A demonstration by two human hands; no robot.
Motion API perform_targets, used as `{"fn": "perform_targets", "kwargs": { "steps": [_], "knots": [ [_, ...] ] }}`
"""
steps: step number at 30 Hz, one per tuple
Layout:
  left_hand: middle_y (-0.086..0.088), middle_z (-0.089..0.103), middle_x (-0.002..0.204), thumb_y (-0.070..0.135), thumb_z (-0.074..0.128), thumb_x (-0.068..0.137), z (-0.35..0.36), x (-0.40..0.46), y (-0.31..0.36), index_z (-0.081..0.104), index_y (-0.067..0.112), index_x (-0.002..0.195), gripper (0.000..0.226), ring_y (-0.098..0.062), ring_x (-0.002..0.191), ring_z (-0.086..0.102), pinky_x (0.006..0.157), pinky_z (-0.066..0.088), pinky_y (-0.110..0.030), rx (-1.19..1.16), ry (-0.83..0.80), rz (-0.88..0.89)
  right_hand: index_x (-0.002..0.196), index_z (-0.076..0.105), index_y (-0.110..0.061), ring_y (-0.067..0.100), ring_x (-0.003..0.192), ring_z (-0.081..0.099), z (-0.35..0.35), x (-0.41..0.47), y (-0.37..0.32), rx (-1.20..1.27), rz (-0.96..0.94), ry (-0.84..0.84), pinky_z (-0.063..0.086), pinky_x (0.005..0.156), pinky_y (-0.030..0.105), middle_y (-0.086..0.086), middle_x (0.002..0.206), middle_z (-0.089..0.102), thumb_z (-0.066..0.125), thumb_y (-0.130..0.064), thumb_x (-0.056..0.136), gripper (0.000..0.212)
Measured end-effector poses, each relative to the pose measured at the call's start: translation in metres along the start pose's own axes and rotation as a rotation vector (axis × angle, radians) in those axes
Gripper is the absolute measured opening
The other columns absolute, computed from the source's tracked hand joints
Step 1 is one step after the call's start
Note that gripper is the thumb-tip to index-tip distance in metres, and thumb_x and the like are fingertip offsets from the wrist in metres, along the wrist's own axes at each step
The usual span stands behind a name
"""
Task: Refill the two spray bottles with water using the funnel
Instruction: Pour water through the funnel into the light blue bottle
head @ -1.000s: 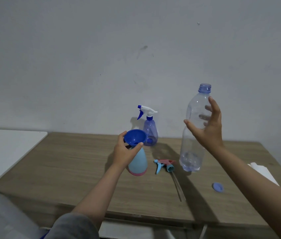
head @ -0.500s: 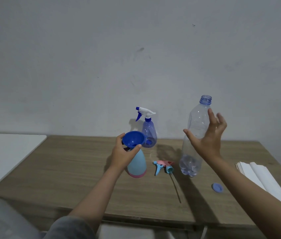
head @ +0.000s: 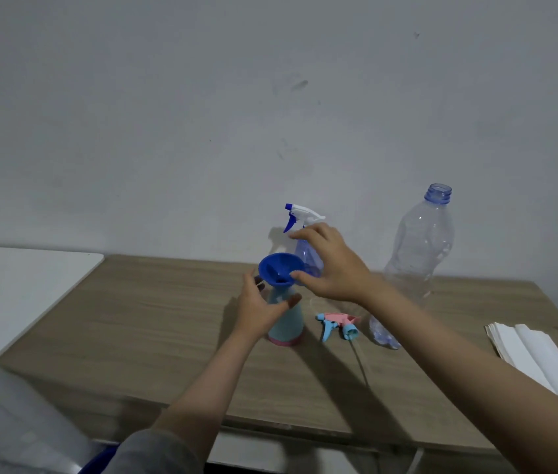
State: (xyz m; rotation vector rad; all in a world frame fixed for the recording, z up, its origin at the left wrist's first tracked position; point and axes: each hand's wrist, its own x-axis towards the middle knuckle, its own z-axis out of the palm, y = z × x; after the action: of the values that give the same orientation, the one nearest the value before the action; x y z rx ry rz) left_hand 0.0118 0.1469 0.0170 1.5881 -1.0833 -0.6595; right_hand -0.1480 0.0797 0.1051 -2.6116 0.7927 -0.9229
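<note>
A light-blue spray bottle [head: 288, 325] with a pink base stands uncapped on the wooden table [head: 134, 319]. A dark blue funnel [head: 279, 268] sits in its neck. My left hand [head: 260, 309] wraps loosely around the bottle's upper body. My right hand [head: 334, 265] hovers beside the funnel with fingers spread, its thumb touching the right side of the rim. Behind it stands a purple spray bottle [head: 305, 213] with its white and blue trigger head on. To the right, a tall clear water bottle [head: 417, 254] stands uncapped and looks almost empty.
A pink and blue trigger head [head: 339, 325] with its dip tube lies on the table between the light-blue bottle and the water bottle. A stack of white paper [head: 537, 347] lies at the right edge. A white surface [head: 14, 285] adjoins the table on the left.
My right hand set the water bottle down on the table, let go of it and moved left to the funnel. My left hand slid lower on the light-blue bottle and loosened.
</note>
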Motion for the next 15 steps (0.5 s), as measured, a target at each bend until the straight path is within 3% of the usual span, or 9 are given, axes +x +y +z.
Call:
{"fn": "perform_targets", "kwargs": {
  "steps": [3, 7, 11, 15],
  "knots": [
    [-0.004, 0.057, 0.127, 0.031, 0.087, 0.064, 0.001, -0.001, -0.008, 0.049, 0.012, 0.129, 0.077, -0.018, 0.115, 0.054, 0.093, 0.05, -0.04, 0.093, 0.01, -0.079, 0.14, 0.039, -0.025, 0.02, 0.126, 0.034, 0.012, 0.026, -0.005, -0.107, 0.076, -0.285, 0.037, 0.105, 0.039, 0.0, 0.139, 0.041, 0.077, -0.042, 0.071, 0.081],
    [-0.006, 0.063, 0.116, 0.024, 0.083, 0.071, 0.003, -0.004, -0.016, 0.056, 0.01, 0.116, 0.054, -0.02, 0.107, 0.06, 0.084, 0.052, -0.035, 0.15, 0.012, -0.089, 0.147, 0.024, -0.029, 0.029, 0.129, 0.033, 0.031, 0.051, -0.008, -0.307, 0.145, -0.549, 0.035, 0.106, 0.047, 0.004, 0.143, 0.036, 0.078, -0.05, 0.067, 0.099],
    [0.001, 0.06, 0.119, 0.03, 0.078, 0.076, 0.003, -0.006, -0.019, 0.055, 0.014, 0.119, 0.051, -0.012, 0.107, 0.058, 0.072, 0.04, -0.019, 0.256, 0.026, -0.051, 0.145, 0.028, -0.028, 0.026, 0.122, 0.044, 0.045, 0.065, -0.003, -0.255, 0.197, -0.627, 0.046, 0.091, 0.036, 0.004, 0.137, 0.044, 0.081, -0.038, 0.068, 0.094],
    [0.005, 0.059, 0.117, 0.033, 0.075, 0.077, 0.001, -0.007, -0.022, 0.056, 0.018, 0.116, 0.046, -0.007, 0.1, 0.056, 0.06, 0.032, -0.005, 0.297, 0.02, -0.022, 0.141, 0.034, -0.034, 0.021, 0.113, 0.044, 0.039, 0.07, 0.004, -0.213, 0.181, -0.569, 0.041, 0.08, 0.03, 0.002, 0.128, 0.046, 0.081, -0.035, 0.067, 0.088]
  ]
}}
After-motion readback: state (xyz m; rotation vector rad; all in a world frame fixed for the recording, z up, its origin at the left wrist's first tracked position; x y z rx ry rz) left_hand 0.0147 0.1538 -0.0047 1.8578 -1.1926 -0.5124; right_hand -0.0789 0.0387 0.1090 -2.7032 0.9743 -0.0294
